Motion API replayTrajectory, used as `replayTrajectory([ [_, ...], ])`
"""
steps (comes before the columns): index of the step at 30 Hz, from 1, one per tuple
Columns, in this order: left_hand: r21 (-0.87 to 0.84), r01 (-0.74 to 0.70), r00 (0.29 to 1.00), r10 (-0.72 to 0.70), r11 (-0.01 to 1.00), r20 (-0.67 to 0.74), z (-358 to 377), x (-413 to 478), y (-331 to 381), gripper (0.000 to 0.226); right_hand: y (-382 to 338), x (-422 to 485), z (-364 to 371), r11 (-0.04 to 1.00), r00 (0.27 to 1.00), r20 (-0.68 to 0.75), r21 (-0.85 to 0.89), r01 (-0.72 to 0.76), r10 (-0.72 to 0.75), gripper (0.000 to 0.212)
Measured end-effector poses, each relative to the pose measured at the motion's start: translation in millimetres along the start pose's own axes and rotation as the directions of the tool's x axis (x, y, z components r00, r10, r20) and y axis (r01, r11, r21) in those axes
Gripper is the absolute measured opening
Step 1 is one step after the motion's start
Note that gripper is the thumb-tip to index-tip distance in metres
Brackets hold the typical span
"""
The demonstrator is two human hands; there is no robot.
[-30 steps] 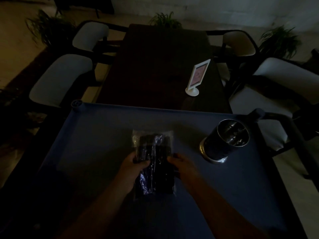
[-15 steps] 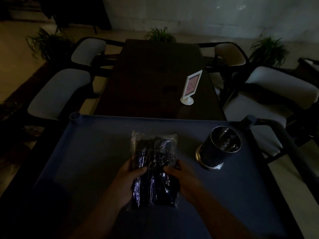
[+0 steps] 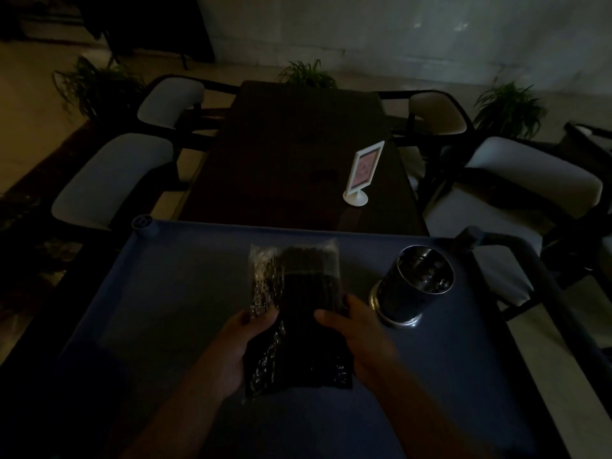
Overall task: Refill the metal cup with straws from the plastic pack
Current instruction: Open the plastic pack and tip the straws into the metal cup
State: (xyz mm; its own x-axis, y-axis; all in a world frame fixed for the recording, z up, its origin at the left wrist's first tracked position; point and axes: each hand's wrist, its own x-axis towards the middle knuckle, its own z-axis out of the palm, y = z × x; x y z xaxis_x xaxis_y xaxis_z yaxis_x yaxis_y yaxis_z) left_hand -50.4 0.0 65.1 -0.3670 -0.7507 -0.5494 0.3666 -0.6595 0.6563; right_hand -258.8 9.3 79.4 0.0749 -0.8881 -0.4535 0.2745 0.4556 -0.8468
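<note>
A clear plastic pack (image 3: 298, 293) of dark straws is held over the blue cart top (image 3: 165, 309). My left hand (image 3: 241, 342) grips its left edge with the thumb on top. My right hand (image 3: 354, 332) grips its right edge the same way. The pack's far end points away from me. The shiny metal cup (image 3: 412, 288) stands upright to the right of the pack, close to my right hand but apart from it. The scene is dim, so what is inside the cup is hard to tell.
Beyond the cart stands a dark dining table (image 3: 298, 154) with a small white sign holder (image 3: 362, 173). Pale-cushioned chairs flank it, such as one chair (image 3: 112, 180) on the left. The cart's handle bar (image 3: 543, 286) runs along the right side.
Both hands have raised the pack and tipped its far end up. My view has tilted upward, so the cart and cup sit lower in frame.
</note>
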Motion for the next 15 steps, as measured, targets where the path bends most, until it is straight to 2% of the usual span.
replayTrajectory([
  [5,-0.040,-0.015,0.999,0.017,0.999,0.038,11,-8,6,0.077,-12,-13,0,0.999,0.999,0.024,0.000,0.039,-0.039,0.049],
  [8,-0.002,-0.055,0.996,0.055,0.998,0.077,18,-16,11,0.059,-18,-23,0,0.997,0.997,0.034,0.010,0.075,-0.076,0.050],
  [13,0.134,-0.151,0.988,0.144,0.979,0.061,27,-32,20,0.035,-27,-40,2,0.993,0.993,0.057,0.049,0.104,-0.107,0.048],
  [15,0.194,-0.179,0.984,0.173,0.965,0.048,30,-36,22,0.046,-30,-45,3,0.993,0.991,0.070,0.039,0.107,-0.110,0.051],
])
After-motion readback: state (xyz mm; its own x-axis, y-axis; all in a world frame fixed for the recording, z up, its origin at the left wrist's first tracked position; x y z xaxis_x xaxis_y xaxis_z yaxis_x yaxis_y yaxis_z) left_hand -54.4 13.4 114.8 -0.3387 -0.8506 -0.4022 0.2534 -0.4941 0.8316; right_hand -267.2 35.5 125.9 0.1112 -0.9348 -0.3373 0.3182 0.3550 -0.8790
